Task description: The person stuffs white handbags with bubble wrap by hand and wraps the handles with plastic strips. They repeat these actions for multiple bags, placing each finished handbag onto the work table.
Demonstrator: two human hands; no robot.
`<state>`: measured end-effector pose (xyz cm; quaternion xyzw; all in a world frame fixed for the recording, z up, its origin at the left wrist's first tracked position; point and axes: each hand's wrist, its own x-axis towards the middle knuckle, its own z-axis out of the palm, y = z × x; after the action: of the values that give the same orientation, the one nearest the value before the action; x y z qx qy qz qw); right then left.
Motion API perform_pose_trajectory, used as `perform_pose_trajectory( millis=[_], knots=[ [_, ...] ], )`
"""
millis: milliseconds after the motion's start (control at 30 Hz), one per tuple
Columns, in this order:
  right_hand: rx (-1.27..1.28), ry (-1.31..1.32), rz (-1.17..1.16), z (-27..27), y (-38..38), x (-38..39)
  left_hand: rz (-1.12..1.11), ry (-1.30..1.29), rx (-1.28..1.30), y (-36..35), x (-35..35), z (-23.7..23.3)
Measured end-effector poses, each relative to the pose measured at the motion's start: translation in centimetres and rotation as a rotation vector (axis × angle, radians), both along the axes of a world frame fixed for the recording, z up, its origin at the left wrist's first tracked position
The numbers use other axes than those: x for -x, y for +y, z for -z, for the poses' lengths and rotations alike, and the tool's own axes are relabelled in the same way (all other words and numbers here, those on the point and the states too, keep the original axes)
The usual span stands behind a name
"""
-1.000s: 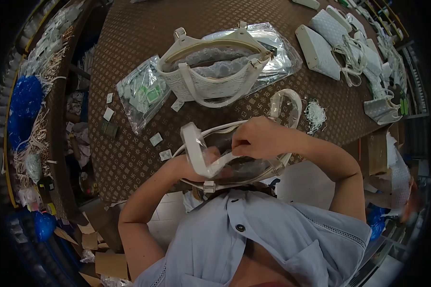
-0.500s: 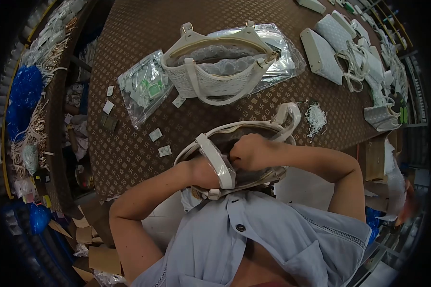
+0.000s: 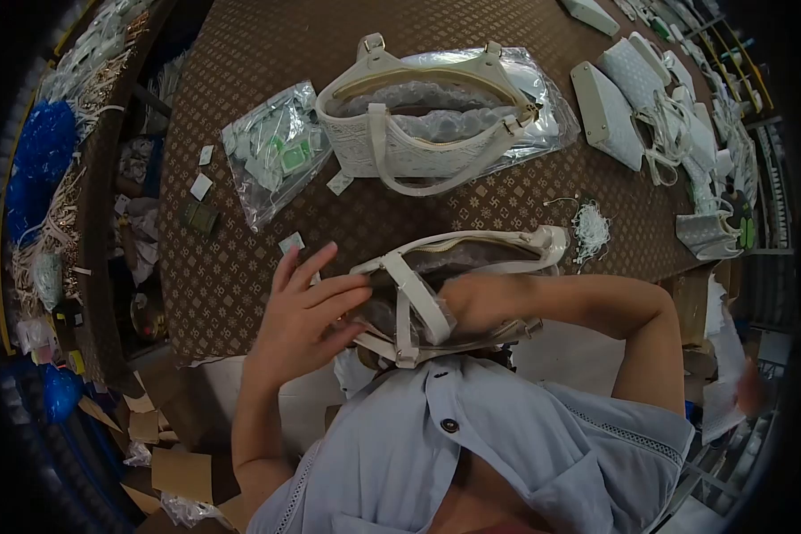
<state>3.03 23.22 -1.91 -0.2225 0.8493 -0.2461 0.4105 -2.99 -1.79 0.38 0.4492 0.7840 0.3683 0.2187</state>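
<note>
A white handbag (image 3: pixel 458 238) with its top open sits at the table edge, close to my body. My right hand (image 3: pixel 482 303) reaches down into it; the fingers are hidden inside, so what they hold does not show. Beside the bag's left end, my left hand (image 3: pixel 307 320) has its fingers spread, with the tips near the rim and nothing in them. One white strap (image 3: pixel 425 303) crosses over the bag's opening. Further back stands a second white handbag (image 3: pixel 356 153), with bubbly clear plastic showing inside.
A clear bag of small packets (image 3: pixel 271 160) lies left of the far handbag. Small white packets (image 3: pixel 201 186) are scattered nearby. A heap of white strings (image 3: pixel 591 233) lies to the right. Several white bags (image 3: pixel 607 116) fill the right side; cardboard (image 3: pixel 182 472) is at lower left.
My left hand has come out of the near handbag to its left side and spread its fingers. My right hand remains inside, slightly lower and further right. The handle on the right has dropped.
</note>
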Motion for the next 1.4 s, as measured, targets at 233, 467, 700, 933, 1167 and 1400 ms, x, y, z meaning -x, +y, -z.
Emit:
perform_pose_trajectory(
  millis=[233,467,700,933,1167,1400],
  knots=[
    [0.127,-0.059,0.262,5.5,-0.6,-0.9,-0.115,0.121,-0.3,2.0,-1.4,5.4],
    [0.42,-0.156,0.271,6.1,0.5,-1.1,-0.152,0.13,-0.324,2.2,-1.2,5.8],
    [-0.082,-0.178,-0.066,7.8,-1.1,0.8,-0.146,0.156,-0.316,2.8,-0.8,5.4],
    [-0.183,-0.229,-0.098,-2.7,-0.6,-0.7,-0.165,0.136,-0.265,3.7,-0.7,5.0],
    [-0.204,0.144,0.259,-15.8,6.6,-4.6,-0.167,0.135,-0.271,3.7,-0.8,4.9],
    [0.214,0.129,0.632,-4.2,7.4,-5.6,-0.178,0.151,-0.228,4.0,-0.7,4.7]
  ],
)
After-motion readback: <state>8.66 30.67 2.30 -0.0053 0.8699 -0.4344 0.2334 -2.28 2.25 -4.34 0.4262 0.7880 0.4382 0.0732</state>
